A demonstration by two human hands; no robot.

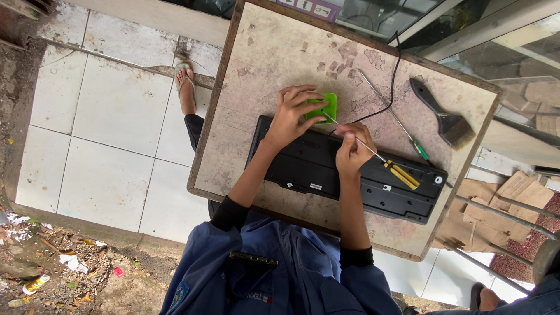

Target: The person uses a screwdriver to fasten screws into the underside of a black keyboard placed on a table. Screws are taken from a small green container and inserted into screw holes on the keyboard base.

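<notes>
A black keyboard (326,169) lies face down on a worn table (262,52). My left hand (290,115) rests on the keyboard's far edge, its fingers pressing a small green piece (326,106). My right hand (352,150) is closed around the metal shaft of a screwdriver with a yellow and black handle (402,174). The screwdriver's tip points at the green piece. A black cable (392,81) runs from the keyboard towards the table's far edge.
A second screwdriver with a green handle (419,149) and a black paint brush (444,117) lie on the table at the right. White floor tiles (111,116) and my sandalled foot (186,84) show on the left. Cardboard scraps (496,198) and metal rods (501,221) are at the right.
</notes>
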